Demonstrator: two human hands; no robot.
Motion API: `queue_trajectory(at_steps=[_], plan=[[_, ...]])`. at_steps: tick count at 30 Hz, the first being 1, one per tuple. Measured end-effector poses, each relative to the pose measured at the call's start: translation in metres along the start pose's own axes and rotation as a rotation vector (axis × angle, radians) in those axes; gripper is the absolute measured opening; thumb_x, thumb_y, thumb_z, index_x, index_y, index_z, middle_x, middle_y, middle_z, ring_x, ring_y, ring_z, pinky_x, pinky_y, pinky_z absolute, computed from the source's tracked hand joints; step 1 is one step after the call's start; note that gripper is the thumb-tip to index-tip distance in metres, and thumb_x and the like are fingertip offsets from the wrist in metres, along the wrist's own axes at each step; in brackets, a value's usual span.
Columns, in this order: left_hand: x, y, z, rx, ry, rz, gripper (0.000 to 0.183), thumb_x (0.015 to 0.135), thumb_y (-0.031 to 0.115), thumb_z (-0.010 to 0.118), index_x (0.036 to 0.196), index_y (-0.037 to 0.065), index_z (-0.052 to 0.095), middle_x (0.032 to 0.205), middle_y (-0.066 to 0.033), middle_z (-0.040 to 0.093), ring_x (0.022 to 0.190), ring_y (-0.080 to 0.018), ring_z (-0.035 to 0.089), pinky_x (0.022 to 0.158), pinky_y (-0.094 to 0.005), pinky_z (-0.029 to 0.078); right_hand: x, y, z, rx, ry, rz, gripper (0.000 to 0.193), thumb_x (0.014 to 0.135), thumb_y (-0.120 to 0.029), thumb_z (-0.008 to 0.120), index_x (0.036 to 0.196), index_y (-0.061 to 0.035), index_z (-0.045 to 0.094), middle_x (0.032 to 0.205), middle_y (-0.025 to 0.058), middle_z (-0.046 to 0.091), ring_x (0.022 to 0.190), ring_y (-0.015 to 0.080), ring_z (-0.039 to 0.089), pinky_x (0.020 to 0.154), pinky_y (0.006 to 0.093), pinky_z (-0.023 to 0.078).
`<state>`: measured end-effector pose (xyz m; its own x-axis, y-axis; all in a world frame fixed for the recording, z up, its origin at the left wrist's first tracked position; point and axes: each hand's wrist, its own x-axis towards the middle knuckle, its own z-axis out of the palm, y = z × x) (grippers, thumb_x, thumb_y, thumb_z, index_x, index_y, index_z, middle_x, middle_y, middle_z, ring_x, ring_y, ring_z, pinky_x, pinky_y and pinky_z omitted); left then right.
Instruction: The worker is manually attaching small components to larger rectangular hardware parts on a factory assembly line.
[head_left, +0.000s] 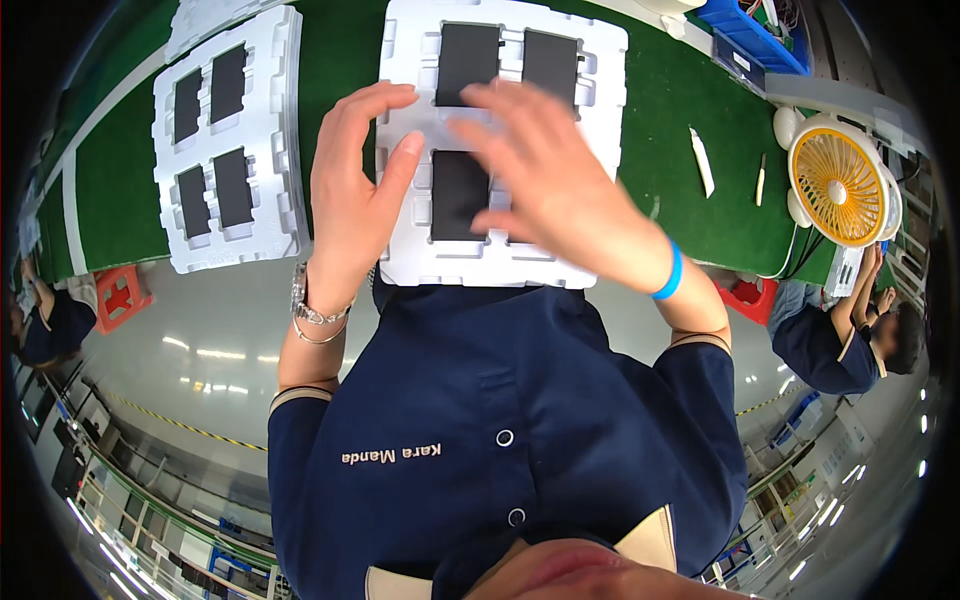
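Note:
A white moulded plastic tray point(402, 255) lies before me with flat black rectangular pieces in its pockets. One piece point(468, 55) sits at the far left of the tray, another point(553, 58) at the far right, and a third point(456, 195) nearer to me. My left hand point(355, 175) is over the tray's left edge, thumb and fingers apart, holding nothing. Slightly blurred, my right hand point(545, 165) hovers over the middle of the tray with its fingers spread and nothing visible in them. It hides part of the pieces and pockets beneath.
To the left stands a stack of similar trays point(270, 150) with black pieces in the top one. The green table point(655, 130) also carries a white tube-like item point(701, 162), a thin pale tool point(760, 180), a yellow-and-white fan point(838, 185) and a blue bin point(760, 35). Co-workers sit at both sides.

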<state>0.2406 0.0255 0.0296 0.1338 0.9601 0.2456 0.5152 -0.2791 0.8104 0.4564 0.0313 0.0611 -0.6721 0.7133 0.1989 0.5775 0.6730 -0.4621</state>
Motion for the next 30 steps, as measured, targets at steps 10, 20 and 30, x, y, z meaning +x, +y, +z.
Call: queue_trajectory(at_steps=[10,20,30], plan=[[-0.006,0.011,-0.021,-0.573,-0.381,-0.499,0.036,0.102,0.03,0.045,0.099,0.0,0.062,0.072,-0.0062,0.065,0.074,-0.0158,0.065,0.066,-0.0251,0.051,0.001,0.004,-0.001,-0.258,0.124,-0.272,0.023,0.065,-0.009,0.072,0.082,-0.0013,0.058,0.083,0.0112,0.064,0.081,0.0275,0.065,0.08,0.0393,0.056],[0.001,0.035,0.009,-1.061,-0.156,-0.453,0.025,0.095,0.012,0.058,0.114,-0.002,0.052,0.095,-0.0091,0.066,0.078,-0.0152,0.066,0.075,-0.0311,0.053,0.0,-0.015,-0.009,0.021,0.519,-0.083,0.016,0.074,-0.009,0.069,0.089,-0.004,0.067,0.092,0.0088,0.064,0.084,0.0239,0.062,0.076,0.0337,0.052],[-0.003,0.044,0.019,-0.415,-0.064,-0.183,0.037,0.084,0.001,0.067,0.115,0.0,0.047,0.088,-0.007,0.063,0.077,-0.014,0.065,0.069,-0.0264,0.053,-0.001,-0.007,-0.003,0.777,0.31,0.38,0.014,0.087,-0.008,0.064,0.095,0.0028,0.063,0.084,0.0076,0.063,0.078,0.0169,0.064,0.077,0.0304,0.052]])
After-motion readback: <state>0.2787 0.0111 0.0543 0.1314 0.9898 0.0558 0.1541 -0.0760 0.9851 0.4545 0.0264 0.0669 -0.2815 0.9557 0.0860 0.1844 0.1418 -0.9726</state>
